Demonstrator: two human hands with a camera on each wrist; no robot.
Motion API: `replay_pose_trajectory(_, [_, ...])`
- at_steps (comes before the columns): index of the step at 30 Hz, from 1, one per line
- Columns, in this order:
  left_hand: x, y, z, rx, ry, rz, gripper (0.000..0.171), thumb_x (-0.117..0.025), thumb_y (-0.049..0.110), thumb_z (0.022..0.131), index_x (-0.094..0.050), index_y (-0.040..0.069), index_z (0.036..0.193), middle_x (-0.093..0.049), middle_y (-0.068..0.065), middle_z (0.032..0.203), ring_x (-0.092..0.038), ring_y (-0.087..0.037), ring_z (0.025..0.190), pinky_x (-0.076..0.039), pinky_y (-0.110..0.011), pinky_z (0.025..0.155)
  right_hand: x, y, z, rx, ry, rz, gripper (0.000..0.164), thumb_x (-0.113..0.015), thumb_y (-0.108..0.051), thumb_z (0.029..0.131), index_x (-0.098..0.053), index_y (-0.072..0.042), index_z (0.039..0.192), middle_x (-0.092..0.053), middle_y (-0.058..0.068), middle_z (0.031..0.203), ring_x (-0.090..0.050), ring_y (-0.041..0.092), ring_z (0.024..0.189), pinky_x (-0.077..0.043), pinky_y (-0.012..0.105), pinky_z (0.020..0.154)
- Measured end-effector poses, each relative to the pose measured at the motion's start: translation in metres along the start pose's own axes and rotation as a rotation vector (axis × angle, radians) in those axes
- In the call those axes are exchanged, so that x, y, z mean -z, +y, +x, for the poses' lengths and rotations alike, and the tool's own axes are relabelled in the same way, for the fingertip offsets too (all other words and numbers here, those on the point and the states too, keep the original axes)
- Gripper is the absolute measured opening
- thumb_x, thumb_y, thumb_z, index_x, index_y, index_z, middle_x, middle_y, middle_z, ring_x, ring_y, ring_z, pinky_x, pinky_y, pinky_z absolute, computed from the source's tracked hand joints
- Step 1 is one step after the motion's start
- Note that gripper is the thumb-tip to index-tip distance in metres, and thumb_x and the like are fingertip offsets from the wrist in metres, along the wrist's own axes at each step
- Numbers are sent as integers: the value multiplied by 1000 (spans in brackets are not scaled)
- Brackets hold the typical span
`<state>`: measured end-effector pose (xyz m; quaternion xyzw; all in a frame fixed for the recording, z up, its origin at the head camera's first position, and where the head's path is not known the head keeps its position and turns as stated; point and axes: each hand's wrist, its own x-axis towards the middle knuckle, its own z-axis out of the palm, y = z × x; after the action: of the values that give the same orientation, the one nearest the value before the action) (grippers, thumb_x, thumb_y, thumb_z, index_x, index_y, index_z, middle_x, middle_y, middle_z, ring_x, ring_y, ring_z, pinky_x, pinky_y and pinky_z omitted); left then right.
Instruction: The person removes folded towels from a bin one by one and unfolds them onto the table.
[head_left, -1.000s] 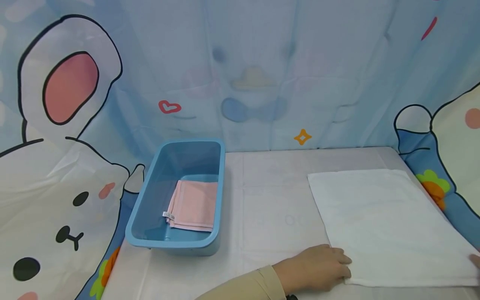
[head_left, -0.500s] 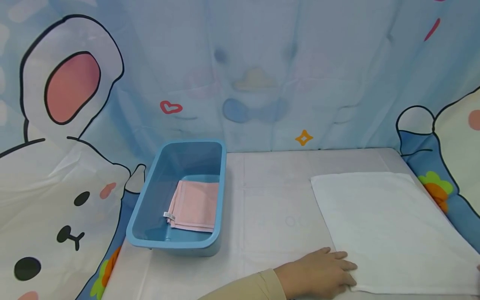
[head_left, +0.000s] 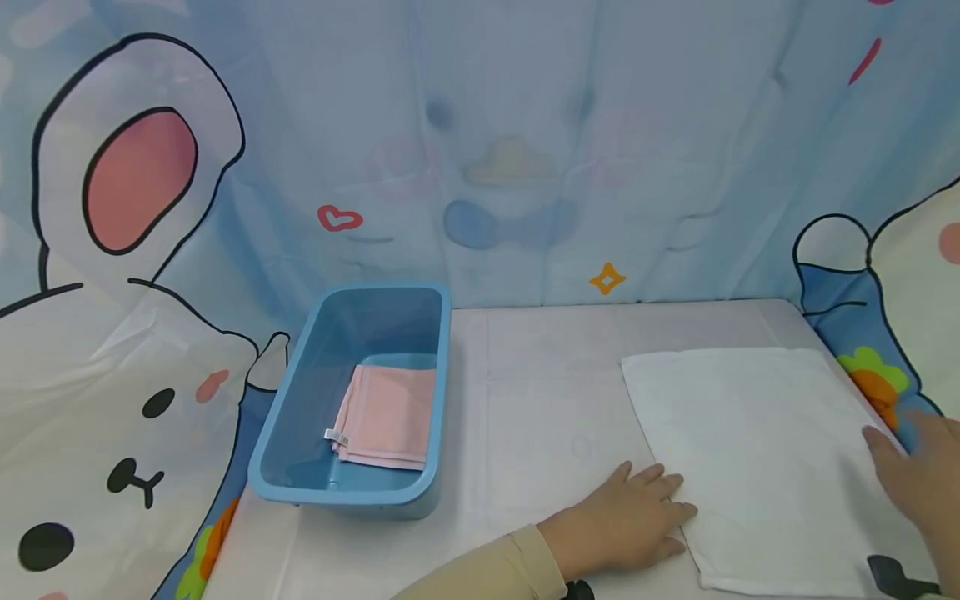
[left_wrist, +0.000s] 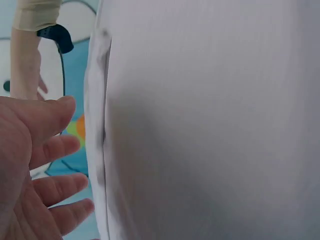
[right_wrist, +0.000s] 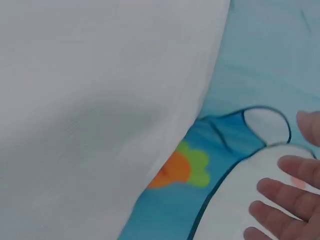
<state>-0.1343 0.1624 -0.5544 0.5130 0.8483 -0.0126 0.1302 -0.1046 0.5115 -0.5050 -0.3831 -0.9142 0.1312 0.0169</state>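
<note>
A white cloth (head_left: 750, 467) is spread flat on the right side of the table in the head view. My left hand (head_left: 626, 521) reaches its left edge near the front corner with fingers spread, holding nothing. Over the cloth's right edge is my right hand (head_left: 911, 467), slightly blurred and partly cut off by the frame. The right wrist view shows that hand's fingers (right_wrist: 287, 192) apart, with nothing held. In the left wrist view, the left fingers (left_wrist: 60, 190) are also loose beside white fabric.
A light blue plastic basin (head_left: 348, 498) stands on the left of the table, with a folded pink cloth (head_left: 390, 412) inside. A white cover lies over the table (head_left: 540, 375). Behind and at the sides hangs a cartoon-printed blue curtain (head_left: 517, 100).
My right hand has come into view from the lower right, moving up over the cloth's right edge. My left hand's fingers have spread and shifted slightly back. The cloth moved slightly nearer early on.
</note>
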Motion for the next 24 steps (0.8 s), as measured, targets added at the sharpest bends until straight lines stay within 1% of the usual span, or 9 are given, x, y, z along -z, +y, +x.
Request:
replay_pose_trajectory(1, [1,-4,1,22,13,-1,60,-41,67,108,-34,48,165,-23,15,179,-17,-11,168,-25,-46,135,4,-9,2,71,3,-55,79,-55,-30,112,-12,6,168,-11,37,173,-18,57,159,-29,74,124])
replay_pose_trajectory(3, [3,-11,4,62,42,-8,63,-41,68,107,-34,45,166,-23,11,179,-18,-14,168,-25,-48,134,4,-22,11,230,27,-140,87,-63,-29,107,-12,11,165,-10,40,171,-14,59,159,-24,74,125])
replay_pose_trajectory(6, [7,-21,8,122,66,-20,67,-42,70,107,-33,42,167,-21,7,180,-19,-17,168,-26,-49,134,-5,-33,27,425,47,-166,96,-69,-31,104,-11,15,164,-4,42,170,0,60,161,-9,73,127])
replay_pose_trajectory(8, [9,-27,11,158,75,-23,70,-41,71,106,-33,41,168,-21,5,181,-20,-19,169,-27,-50,134,-13,-38,37,519,29,-156,98,-68,-36,105,-11,19,162,1,44,169,8,61,159,1,73,127])
replay_pose_trajectory(11, [11,-36,17,209,81,-25,72,-40,73,105,-32,39,169,-20,3,181,-20,-21,169,-27,-50,134,-23,-43,53,619,-27,-154,99,-60,-47,108,-12,22,160,-1,48,166,7,67,156,2,78,124])
replay_pose_trajectory(15, [14,-46,27,256,87,-28,75,-38,75,104,-31,38,169,-19,1,181,-21,-23,169,-28,-50,133,-33,-49,72,677,-150,-143,103,-47,-60,110,-11,24,158,-1,54,161,4,73,150,-2,83,118])
replay_pose_trajectory(17, [16,-50,32,272,86,-31,76,-37,76,104,-30,38,170,-19,1,182,-21,-24,169,-27,-50,134,-37,-52,81,664,-211,-144,108,-43,-66,109,-10,25,157,2,55,160,4,75,149,-4,84,117])
replay_pose_trajectory(19, [17,-54,36,285,74,-44,77,-36,78,104,-27,40,170,-16,2,182,-19,-24,169,-26,-49,134,-39,-55,88,634,-276,-129,114,-40,-71,108,-6,26,157,8,54,159,9,75,148,-2,84,118])
replay_pose_trajectory(24, [17,-58,47,300,54,-64,78,-32,81,102,-18,47,170,-10,6,183,-11,-22,171,-18,-50,136,-45,-55,103,576,-370,-126,121,-36,-77,105,-2,28,155,14,57,155,10,77,145,-1,85,118])
